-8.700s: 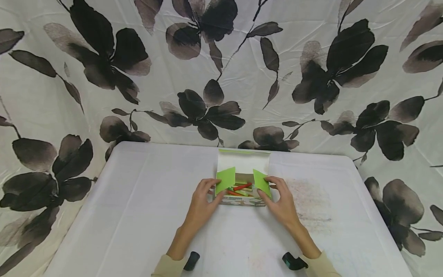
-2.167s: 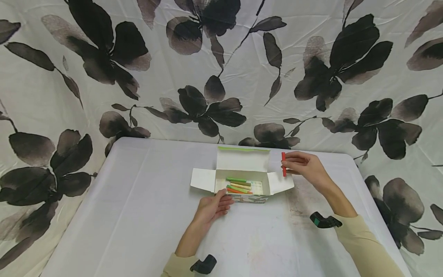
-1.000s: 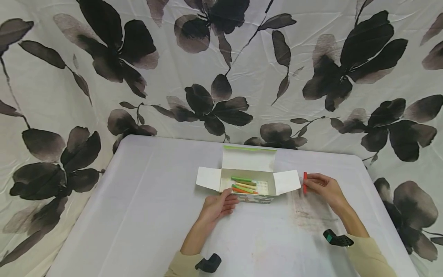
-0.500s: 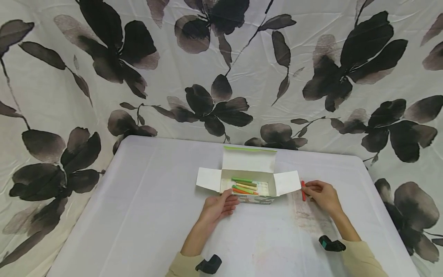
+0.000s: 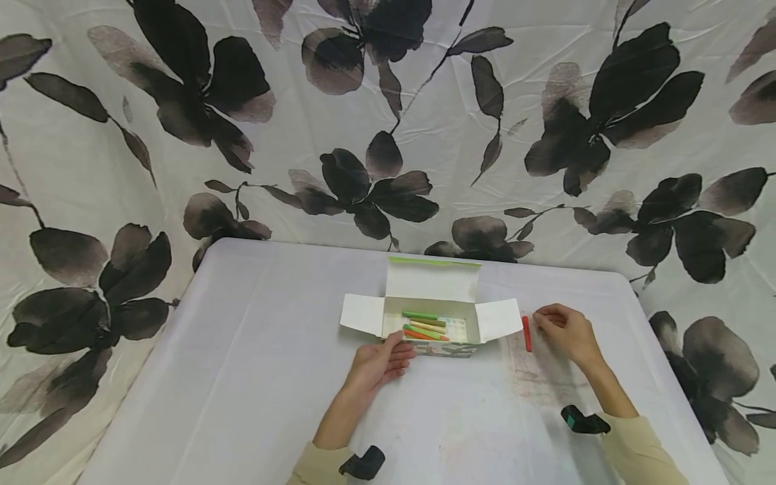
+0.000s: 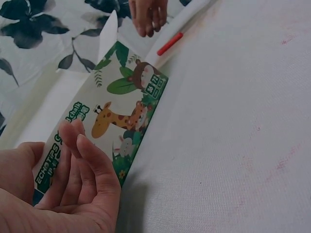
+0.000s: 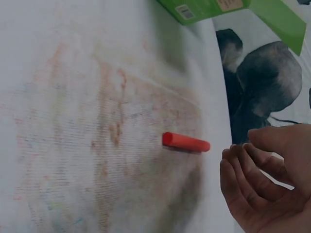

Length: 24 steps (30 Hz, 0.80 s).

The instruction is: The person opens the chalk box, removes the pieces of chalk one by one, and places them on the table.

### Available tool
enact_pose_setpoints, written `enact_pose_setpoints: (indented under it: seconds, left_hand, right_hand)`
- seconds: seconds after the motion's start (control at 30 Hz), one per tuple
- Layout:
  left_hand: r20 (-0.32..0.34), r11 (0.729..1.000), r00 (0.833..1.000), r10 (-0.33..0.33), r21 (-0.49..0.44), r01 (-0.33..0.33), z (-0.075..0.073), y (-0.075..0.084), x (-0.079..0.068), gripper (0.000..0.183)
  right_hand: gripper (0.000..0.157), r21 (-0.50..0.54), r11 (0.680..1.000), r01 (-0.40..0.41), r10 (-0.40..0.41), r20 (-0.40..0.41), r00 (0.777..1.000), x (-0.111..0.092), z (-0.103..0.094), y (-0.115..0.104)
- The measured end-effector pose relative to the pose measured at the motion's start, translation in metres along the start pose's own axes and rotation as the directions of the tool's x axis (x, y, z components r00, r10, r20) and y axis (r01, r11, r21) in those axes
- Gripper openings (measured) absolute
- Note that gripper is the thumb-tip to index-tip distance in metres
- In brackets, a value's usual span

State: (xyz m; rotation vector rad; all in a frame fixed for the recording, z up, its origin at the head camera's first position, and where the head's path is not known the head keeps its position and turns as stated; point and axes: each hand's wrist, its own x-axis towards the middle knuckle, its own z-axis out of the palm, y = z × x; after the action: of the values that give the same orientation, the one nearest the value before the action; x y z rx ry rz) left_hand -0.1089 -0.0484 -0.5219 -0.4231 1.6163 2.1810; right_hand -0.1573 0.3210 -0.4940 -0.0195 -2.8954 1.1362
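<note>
The box [image 5: 455, 349] sits on the white bench [image 5: 254, 377], and its lid [image 5: 433, 279] stands up at the back. The left flap [image 5: 362, 314] and the right flap [image 5: 498, 320] of the box stick out to its sides. Inside the box lie some chalk sticks [image 5: 424, 331] — green, pale yellow and orange ones, close together.

The left hand [image 5: 376, 365] is at the front of the box. Its thumb is at the top edge of the front wall and its bent fingers are in front of that wall, so its grip is on the box.

A red chalk [image 5: 527, 334] lies flat on the bench to the right of the box, near the end of the right flap. The right hand [image 5: 566, 331] is a bit farther right of the box, just beside the red chalk but not touching it. Its grip is loose, with the fingers softly bent and nothing in them.

The front of the box shows a giraffe [image 6: 116, 116] and big green leaves [image 6: 121, 86], and the word "chalk" in green letters. Brown and reddish smudges [image 7: 112, 126] mark the bench to the right of the box — close by the red chalk. A pale cloth [image 5: 291, 128] with big dark flowers hangs behind the box.
</note>
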Motion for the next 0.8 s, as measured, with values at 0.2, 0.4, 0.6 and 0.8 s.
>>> enact_pose_setpoints:
  seconds: [0.2,0.4,0.6,0.8]
  left_hand:
    - [0.004,1.0,1.0,0.006,0.008,-0.006,-0.001,-0.001,0.002,0.049]
    - [0.01,1.0,1.0,0.011,0.008,-0.011,-0.002,-0.002,0.0,0.05]
    - [0.01,1.0,1.0,0.016,0.012,-0.016,-0.002,-0.001,0.0,0.051]
    - [0.01,1.0,1.0,0.019,0.017,-0.019,-0.002,0.0,-0.001,0.051]
  right_hand:
    - [0.027,0.023,0.996,0.091,-0.09,-0.03,0.996,0.006,-0.012,-0.017]
    - [0.023,0.001,0.985,0.171,-0.17,-0.039,0.985,0.012,-0.018,-0.036]
    - [0.02,0.045,0.974,0.224,-0.224,0.0,0.974,0.019,-0.021,-0.059]
    - [0.019,0.075,0.963,0.258,-0.264,0.072,0.962,0.024,-0.015,-0.08]
